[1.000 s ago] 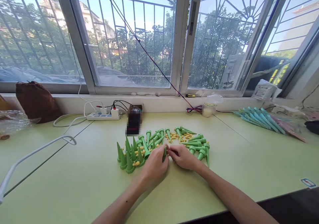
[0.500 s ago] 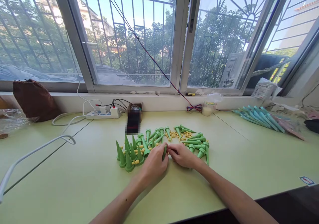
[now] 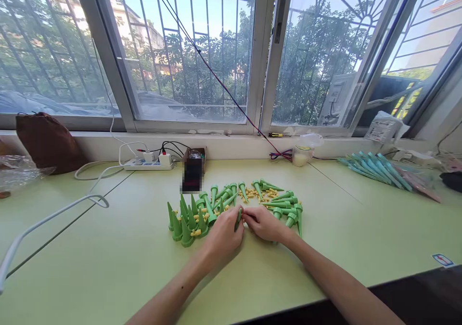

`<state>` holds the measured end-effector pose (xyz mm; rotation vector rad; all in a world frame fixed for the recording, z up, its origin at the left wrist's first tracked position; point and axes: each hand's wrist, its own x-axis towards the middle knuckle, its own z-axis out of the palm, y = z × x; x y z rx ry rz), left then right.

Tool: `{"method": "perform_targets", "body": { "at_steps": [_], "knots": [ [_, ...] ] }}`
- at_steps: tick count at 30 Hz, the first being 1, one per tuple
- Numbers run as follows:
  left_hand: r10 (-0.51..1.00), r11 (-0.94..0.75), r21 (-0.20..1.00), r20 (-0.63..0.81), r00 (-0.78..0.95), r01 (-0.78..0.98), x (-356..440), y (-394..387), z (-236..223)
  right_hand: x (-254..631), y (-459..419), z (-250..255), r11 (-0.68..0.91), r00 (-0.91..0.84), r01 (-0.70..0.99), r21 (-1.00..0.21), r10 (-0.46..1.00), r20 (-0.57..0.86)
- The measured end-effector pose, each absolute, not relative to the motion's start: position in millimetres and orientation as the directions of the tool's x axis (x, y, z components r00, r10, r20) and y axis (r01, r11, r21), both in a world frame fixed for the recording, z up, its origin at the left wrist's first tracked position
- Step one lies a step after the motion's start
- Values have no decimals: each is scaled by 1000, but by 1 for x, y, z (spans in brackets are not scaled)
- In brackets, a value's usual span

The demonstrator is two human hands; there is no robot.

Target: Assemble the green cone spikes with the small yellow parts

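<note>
My left hand point(image 3: 224, 232) is closed around a green plastic watering spike point(image 3: 238, 218), most of it hidden by the fingers. Against it, my right hand point(image 3: 263, 224) pinches a small yellow plastic piece point(image 3: 243, 221), of which only a bit shows at the fingertips. Left of my hands, several green spikes point(image 3: 186, 233) stand point up on their caps, with yellow pieces point(image 3: 196, 232) among them. More spikes point(image 3: 285, 204) lie to the right of my hands and behind them. A loose heap of yellow pieces point(image 3: 249, 194) lies beyond my fingers.
At the back are a power strip point(image 3: 148, 165), a small box with a blurred dark item point(image 3: 192, 175), a jar point(image 3: 300, 156) and bundled wires point(image 3: 281, 155). A white bent tube point(image 3: 46, 224) crosses the left side. Blue-green packets point(image 3: 377, 171) lie far right.
The whole view shifts slightly as the head moves. My hands stay together in nearly the same pose, and the spikes and yellow pieces lie as before.
</note>
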<state>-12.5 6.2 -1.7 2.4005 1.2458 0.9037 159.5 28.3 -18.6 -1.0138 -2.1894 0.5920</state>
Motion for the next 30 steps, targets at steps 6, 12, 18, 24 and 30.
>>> {"method": "perform_targets", "body": {
  "at_steps": [6,12,18,24,30],
  "knots": [
    [819,-573,517,389,422,637,-13,6,-2,159,28,-19,590,-483,482,-648,796,365],
    [816,-576,524,404,413,627,-12,6,-2,157,26,-16,576,-463,468,-670,806,369],
    [822,-569,549,410,396,612,-12,6,-2,157,26,-15,560,-439,470,-682,819,370],
    [816,-575,543,434,381,612,-13,8,-3,156,27,-16,552,-422,471,-688,826,374],
    [831,-556,586,419,367,589,-13,9,-2,156,27,-18,552,-417,464,-693,826,379]
  ]
}}
